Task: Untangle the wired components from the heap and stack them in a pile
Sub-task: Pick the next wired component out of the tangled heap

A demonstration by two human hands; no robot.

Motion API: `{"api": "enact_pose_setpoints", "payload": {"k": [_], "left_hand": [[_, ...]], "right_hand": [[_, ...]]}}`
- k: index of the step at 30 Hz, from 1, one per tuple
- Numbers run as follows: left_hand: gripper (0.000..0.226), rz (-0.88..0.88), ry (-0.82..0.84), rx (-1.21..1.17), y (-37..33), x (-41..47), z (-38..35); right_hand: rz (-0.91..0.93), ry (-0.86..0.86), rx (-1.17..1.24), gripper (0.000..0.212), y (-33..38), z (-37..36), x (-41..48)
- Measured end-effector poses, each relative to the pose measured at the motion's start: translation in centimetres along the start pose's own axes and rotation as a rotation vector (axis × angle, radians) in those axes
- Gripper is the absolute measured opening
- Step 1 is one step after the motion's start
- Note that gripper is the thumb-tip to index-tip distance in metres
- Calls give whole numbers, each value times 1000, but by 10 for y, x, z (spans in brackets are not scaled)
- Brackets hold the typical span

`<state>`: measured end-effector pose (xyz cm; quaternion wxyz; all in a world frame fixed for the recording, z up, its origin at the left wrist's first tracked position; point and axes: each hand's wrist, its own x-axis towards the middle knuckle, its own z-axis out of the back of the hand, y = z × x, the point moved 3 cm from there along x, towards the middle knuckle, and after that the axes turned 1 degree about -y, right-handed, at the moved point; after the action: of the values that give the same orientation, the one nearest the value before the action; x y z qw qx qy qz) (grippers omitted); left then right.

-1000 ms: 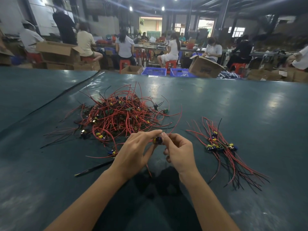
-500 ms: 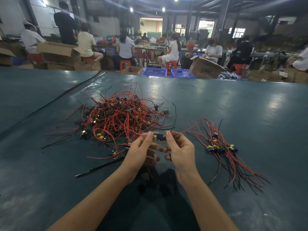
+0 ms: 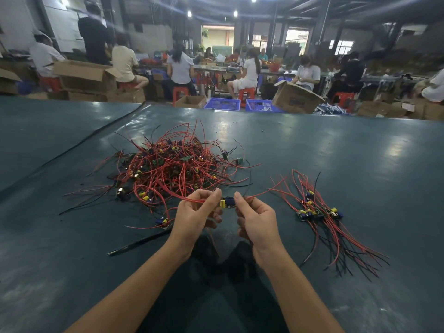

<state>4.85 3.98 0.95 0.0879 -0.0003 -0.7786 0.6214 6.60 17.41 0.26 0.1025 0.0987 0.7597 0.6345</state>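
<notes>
Head view: both hands, left (image 3: 195, 213) and right (image 3: 255, 218), pinch 1 wired component (image 3: 227, 202) between heap (image 3: 173, 169) and pile (image 3: 317, 212).

An assembly factory floor. Far beyond the right hand (image 3: 257, 219), workers (image 3: 249, 70) sit on red plastic stools (image 3: 245, 93) at long benches (image 3: 216, 68), with open cardboard cartons (image 3: 295, 98) and blue plastic crates (image 3: 222, 103) around them. Just ahead of the left hand (image 3: 194, 217), a heap (image 3: 173, 169) of red-wired circuit boards lies on a broad green-covered worktable (image 3: 360, 164).
</notes>
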Motion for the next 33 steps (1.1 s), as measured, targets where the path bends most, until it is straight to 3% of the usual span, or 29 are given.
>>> {"api": "enact_pose_setpoints", "payload": {"k": [4, 13, 21, 24, 33], "left_hand": [[35, 10, 64, 124, 5, -1, -2], [40, -58, -80, 151, 7, 2, 2], [35, -92, -14, 218, 7, -1, -2], [32, -104, -3, 249, 8, 0, -2], [36, -27, -38, 98, -1, 3, -1]], "right_hand": [[-5, 69, -17, 22, 0, -5, -2], [-75, -71, 59, 20, -2, 0, -1], [-101, -7, -77, 42, -4, -9, -11], [-105, -28, -80, 32, -3, -9, -8], [-183, -180, 281, 26, 7, 26, 13]]}}
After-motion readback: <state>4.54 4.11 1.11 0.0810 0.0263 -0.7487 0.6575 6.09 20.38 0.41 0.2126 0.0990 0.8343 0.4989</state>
